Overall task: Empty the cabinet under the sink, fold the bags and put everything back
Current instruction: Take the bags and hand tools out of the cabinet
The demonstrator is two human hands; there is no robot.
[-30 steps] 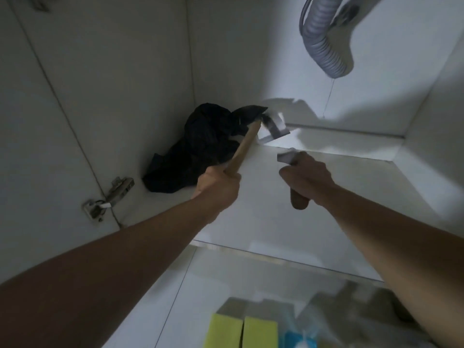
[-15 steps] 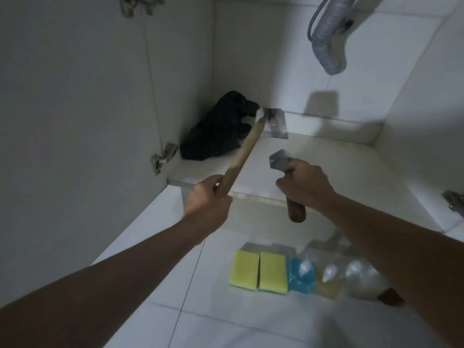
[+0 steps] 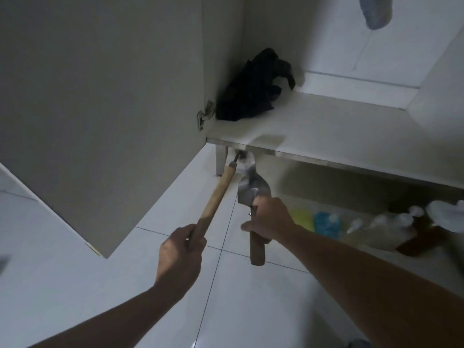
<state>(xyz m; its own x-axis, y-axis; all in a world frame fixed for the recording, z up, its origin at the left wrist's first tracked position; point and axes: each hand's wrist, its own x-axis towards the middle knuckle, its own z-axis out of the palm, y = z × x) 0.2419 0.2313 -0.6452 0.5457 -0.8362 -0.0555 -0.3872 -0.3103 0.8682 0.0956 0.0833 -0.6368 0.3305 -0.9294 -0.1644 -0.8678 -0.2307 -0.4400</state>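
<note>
white cabinet floor [image 3: 326,116] holds only a crumpled black bag [image 3: 253,86]; left hand [image 3: 179,257] and right hand [image 3: 270,218] each grasp a wooden-handled tool, emptying nearly finished.

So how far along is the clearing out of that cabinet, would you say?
Partly emptied. Sponges and bottles already sit on the floor tiles. In hand: the left hand grips one wooden-handled tool, the right hand another with a metal blade, both held outside the cabinet. Left: the crumpled black bag on the cabinet floor, unfolded, then putting everything back.
</note>
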